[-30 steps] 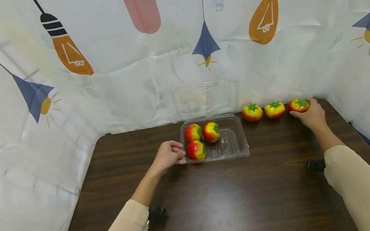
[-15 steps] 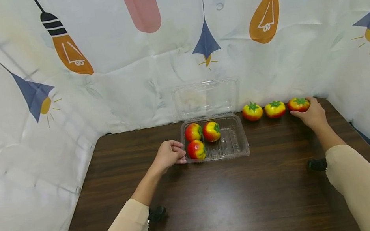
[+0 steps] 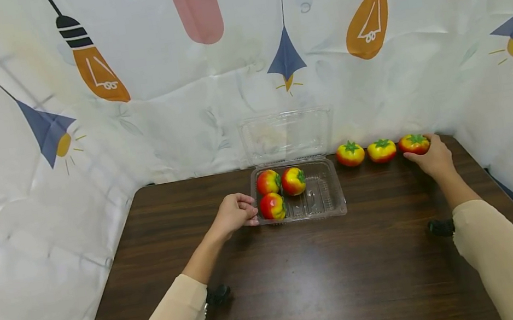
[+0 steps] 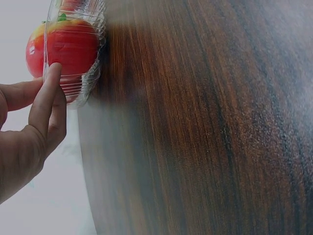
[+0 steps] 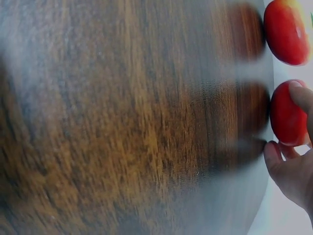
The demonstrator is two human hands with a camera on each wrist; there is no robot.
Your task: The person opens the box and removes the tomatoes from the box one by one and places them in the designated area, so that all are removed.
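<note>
A clear plastic clamshell box [image 3: 323,194] stands at the back of the table with its lid [image 3: 288,136] raised. Inside, on the left, lie three red-and-yellow tomatoes, one at the front [image 3: 272,207]. My left hand [image 3: 235,213] pinches the box rim at its front left corner; the left wrist view shows the thumb and fingertips [image 4: 55,71] at the clear wall beside a tomato [image 4: 73,49]. To the right of the box, three more tomatoes form a row. Around the rightmost tomato [image 3: 413,144], on the table, my right hand [image 3: 430,159] curls its thumb and fingers.
The row's left tomato [image 3: 350,154] is close to the box, and the middle tomato [image 3: 382,151] sits beside the held one. Behind the dark wooden table [image 3: 303,274] hangs a white cloth [image 3: 170,112] printed with lamps, right along the back edge.
</note>
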